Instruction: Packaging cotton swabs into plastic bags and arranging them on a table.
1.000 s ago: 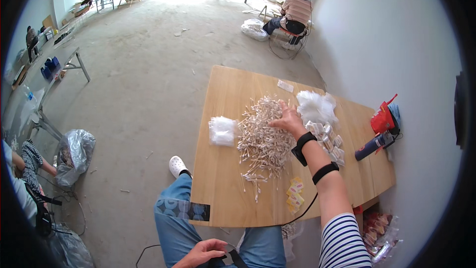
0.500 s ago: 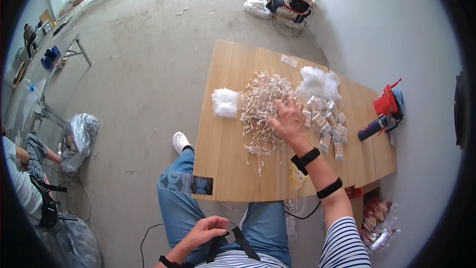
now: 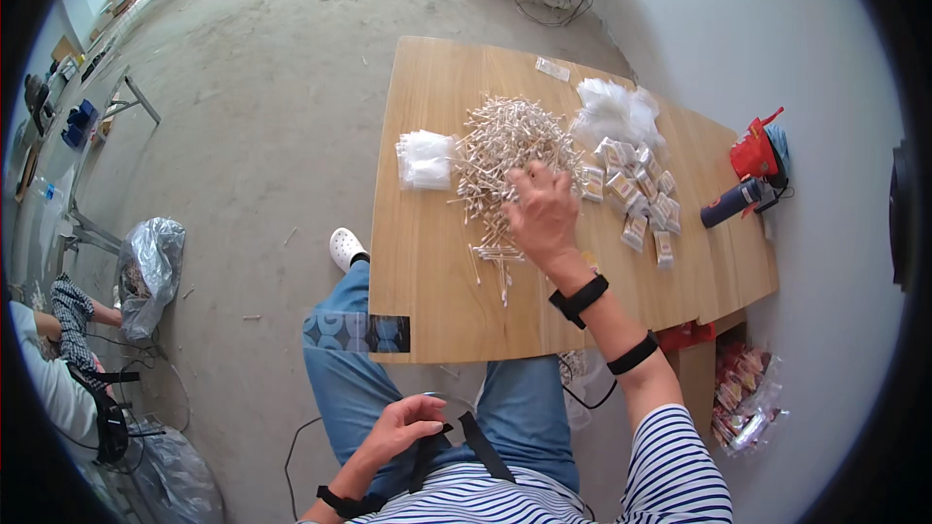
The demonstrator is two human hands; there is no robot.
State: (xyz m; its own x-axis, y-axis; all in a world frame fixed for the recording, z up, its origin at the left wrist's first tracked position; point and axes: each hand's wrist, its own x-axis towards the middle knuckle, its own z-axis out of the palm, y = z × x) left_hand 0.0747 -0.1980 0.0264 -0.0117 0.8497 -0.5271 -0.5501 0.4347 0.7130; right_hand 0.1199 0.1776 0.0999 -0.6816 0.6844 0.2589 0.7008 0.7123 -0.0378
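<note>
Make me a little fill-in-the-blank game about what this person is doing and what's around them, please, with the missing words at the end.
1. The hand at the pile of cotton swabs is the person's ____ one.
2. The stack of clear plastic bags lies to the ____ of that pile.
3. The shoe beside the table is coloured ____.
4. The person's sleeve has a ____ pattern.

Missing words: right; left; white; striped.

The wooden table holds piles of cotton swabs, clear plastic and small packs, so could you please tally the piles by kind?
Swab pile: 1
Left stack and right heap of clear plastic: 2
Cluster of small packs: 1
Total: 4 piles
</note>
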